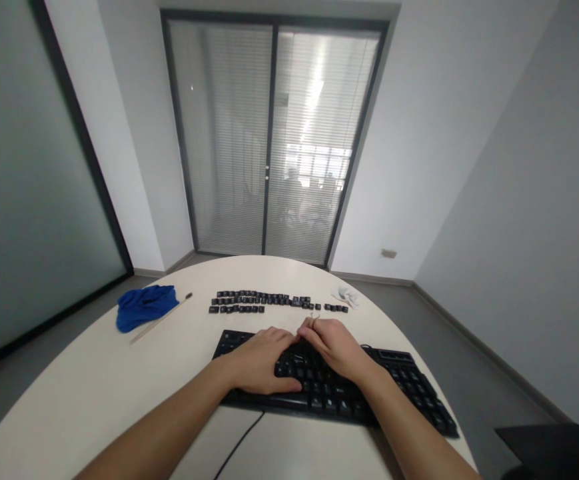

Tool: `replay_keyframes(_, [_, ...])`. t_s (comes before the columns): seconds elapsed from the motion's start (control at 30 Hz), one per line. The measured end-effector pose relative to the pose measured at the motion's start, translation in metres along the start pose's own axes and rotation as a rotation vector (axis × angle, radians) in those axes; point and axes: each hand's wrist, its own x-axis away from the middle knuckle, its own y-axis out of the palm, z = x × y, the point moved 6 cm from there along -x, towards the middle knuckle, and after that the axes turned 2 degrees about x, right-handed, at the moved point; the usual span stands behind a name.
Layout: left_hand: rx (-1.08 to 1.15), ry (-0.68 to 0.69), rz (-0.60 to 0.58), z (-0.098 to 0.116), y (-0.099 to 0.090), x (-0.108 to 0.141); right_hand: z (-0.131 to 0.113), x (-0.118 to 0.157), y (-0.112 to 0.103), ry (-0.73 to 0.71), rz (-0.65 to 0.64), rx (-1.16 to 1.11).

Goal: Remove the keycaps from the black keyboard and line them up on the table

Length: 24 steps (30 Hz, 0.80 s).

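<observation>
A black keyboard (314, 403) lies across the near part of the table, with gaps near its top left among the keys. My left hand (262, 363) rests on its left half, thumb stretched out over the keys and fingers reaching towards my right hand (333, 343). Over the keyboard's upper middle, my right hand is closed around a thin two-pronged wire tool (314, 316); only its fine curved tips show above the fingers. Beyond the keyboard, loose black keycaps (239, 300) are laid out in rows. My fingers hide the keys directly beneath them.
A blue cloth (146, 307) and a thin stick with a dark brush tip (162, 319) lie at the left. Crumpled white tissue (346, 296) sits at the far right. A black cable (239, 443) runs off the near side of the round table (69, 407).
</observation>
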Motion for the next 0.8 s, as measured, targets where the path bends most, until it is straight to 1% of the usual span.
replay_keyframes(0.2, [-0.023, 0.011, -0.012, -0.005, -0.004, 0.003, 0.000, -0.001, 0.002, 0.045, 0.007, -0.041])
replay_keyframes(0.37, [-0.017, -0.007, -0.033, -0.015, -0.013, 0.022, -0.014, -0.002, 0.009, 0.041, -0.009, -0.119])
replay_keyframes(0.43, [-0.016, -0.026, -0.011, -0.018, -0.017, 0.033, -0.022, -0.003, 0.013, 0.023, -0.027, -0.152])
replay_keyframes(0.57, [-0.051, -0.058, 0.102, -0.016, -0.024, 0.049, -0.027, -0.003, 0.020, 0.038, -0.042, -0.150])
replay_keyframes(0.67, [-0.056, -0.060, 0.164, -0.012, -0.026, 0.052, -0.026, -0.003, 0.023, 0.067, -0.027, -0.122])
replay_keyframes(0.8, [-0.033, -0.049, 0.188, -0.012, -0.027, 0.051, -0.024, -0.004, 0.029, 0.112, 0.002, -0.088])
